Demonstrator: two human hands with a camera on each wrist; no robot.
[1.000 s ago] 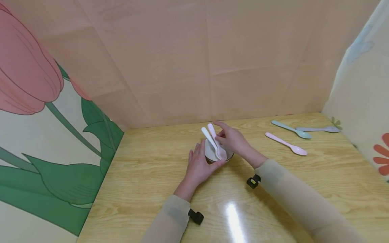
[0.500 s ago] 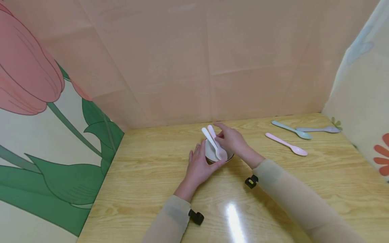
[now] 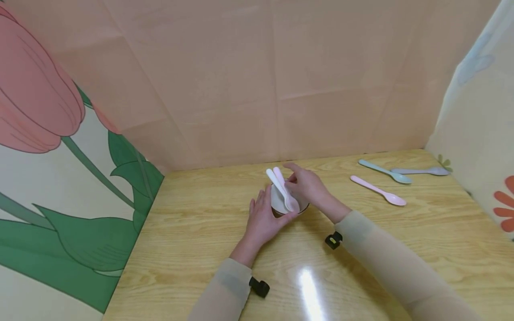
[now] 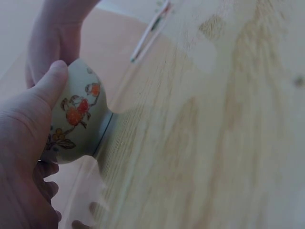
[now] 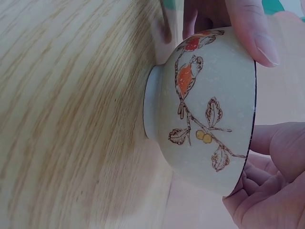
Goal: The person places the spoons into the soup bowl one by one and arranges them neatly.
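A white bowl (image 3: 276,199) with a dark rim and a painted fruit branch (image 5: 205,126) stands upright on the wooden table. My left hand (image 3: 262,221) grips its left side, thumb along the near rim and fingers on the far side. Inside lean a white spoon (image 3: 275,178) and a pink spoon (image 3: 279,174), handles sticking out over the far rim. At the bowl's right side, my right hand (image 3: 310,186) pinches the pink spoon's handle with curled fingers. The exact pinch is partly hidden by that hand, and the right wrist view shows the fingers at the rim.
On the table's right lie another pink spoon (image 3: 378,190), a light blue-green spoon (image 3: 385,170) and a lavender spoon (image 3: 421,170), the last two close together. A plain cloth wall (image 3: 217,89) rises behind the table (image 3: 192,232), with printed panels on both sides.
The pink spoon in the bowl has shifted slightly left and toward me, closer to the white spoon. My right hand has moved only a little, and my left hand keeps its place on the bowl.
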